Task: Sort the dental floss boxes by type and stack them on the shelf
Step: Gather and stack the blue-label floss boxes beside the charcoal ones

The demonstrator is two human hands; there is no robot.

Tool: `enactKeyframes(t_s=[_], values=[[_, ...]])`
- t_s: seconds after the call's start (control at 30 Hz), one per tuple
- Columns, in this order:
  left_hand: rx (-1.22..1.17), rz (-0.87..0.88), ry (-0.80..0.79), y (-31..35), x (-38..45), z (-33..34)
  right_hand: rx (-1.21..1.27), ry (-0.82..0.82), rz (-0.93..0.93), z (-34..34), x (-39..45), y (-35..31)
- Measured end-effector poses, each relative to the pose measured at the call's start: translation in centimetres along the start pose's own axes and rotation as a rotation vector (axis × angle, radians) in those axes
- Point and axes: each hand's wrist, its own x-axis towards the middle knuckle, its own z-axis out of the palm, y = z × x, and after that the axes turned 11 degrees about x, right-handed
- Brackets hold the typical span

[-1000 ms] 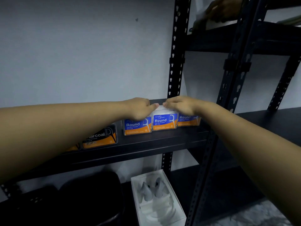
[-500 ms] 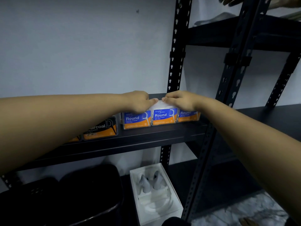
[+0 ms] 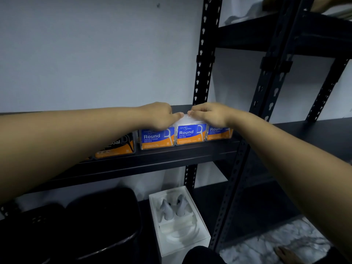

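1. Dead centre on the black shelf [image 3: 171, 159] stands the middle Round Dental Flosser box [image 3: 191, 133], upright, blue-and-orange label facing out, clear top showing between the two hands.
2. The left hand [image 3: 160, 115] lies over the box's upper left corner, fingers curled down, thumb tip touching the clear top edge.
3. The right hand [image 3: 207, 113] comes in from the other side, fingers curled, fingertips on that same top edge; the two hands nearly meet above the box.
4. Touching its left side is a second Round box [image 3: 157, 139], partly under the left hand.
5. To the right, a third Round box [image 3: 219, 133], its upper part hidden by the right wrist.
6. Further left, a black-and-orange Charcoal box [image 3: 116, 147], half covered by the left forearm.
7. All four stand in a row along the shelf, near its front edge.
8. Down below, an open white box [image 3: 179, 221] holding two grey pieces, with dark containers [image 3: 95, 225] beside it on the lower level.
9. A perforated black upright [image 3: 202, 54] rises behind the row against the pale wall.
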Motion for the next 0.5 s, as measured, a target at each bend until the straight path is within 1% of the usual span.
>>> enactKeyframes(t_s=[0.23,0.5], values=[[-0.021,-0.003,-0.013,0.0,0.0,0.3,-0.083,0.047,-0.012,0.1,-0.9,-0.4],[0.014,0.001,0.02,0.2,-0.3,0.5,-0.055,0.027,-0.016,0.1,-1.5,-0.6]])
